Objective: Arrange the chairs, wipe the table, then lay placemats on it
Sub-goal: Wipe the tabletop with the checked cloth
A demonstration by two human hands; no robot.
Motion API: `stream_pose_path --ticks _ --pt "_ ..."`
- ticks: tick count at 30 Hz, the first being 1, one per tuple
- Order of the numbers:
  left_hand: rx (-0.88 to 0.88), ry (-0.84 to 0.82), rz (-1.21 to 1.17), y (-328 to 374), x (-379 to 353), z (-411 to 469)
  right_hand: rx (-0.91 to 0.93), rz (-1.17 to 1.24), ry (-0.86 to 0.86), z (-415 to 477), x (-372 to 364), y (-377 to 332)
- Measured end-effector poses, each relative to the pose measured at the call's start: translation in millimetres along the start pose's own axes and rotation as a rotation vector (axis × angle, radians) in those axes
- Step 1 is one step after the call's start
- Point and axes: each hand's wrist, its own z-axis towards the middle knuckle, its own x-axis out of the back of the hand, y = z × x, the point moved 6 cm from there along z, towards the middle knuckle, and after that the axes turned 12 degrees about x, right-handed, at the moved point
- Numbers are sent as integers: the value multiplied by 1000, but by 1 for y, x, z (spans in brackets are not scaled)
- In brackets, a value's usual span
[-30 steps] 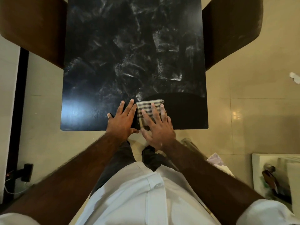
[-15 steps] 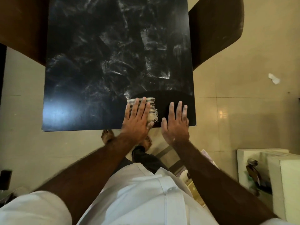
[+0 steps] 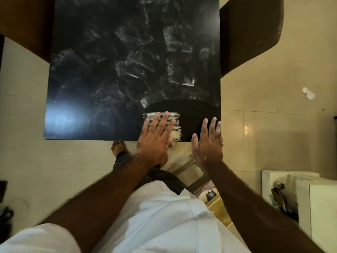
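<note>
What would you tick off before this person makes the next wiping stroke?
1. left hand flat on the cloth: ok.
2. right hand off the cloth, at the corner of the table: ok.
3. Whole table wiped: not ok, streaks cover most of it.
4. chairs drawn up at both sides: ok.
5. placemats ready nearby: cannot tell, none in view.
</note>
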Motion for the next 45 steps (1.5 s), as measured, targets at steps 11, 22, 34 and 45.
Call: stream_pose_path --ticks 11,22,34,45 --pt "279 152 -67 -75 38 30 212 46 -79 19 -15 -56" --pt "54 96 21 -67 17 -6 256 -25 -59 20 -14 -47" --pt "357 153 -51 -129 54 39 223 -42 -56 22 -17 -50" --pt "6 51 16 -32 16 13 224 -17 -54 20 -13 -52"
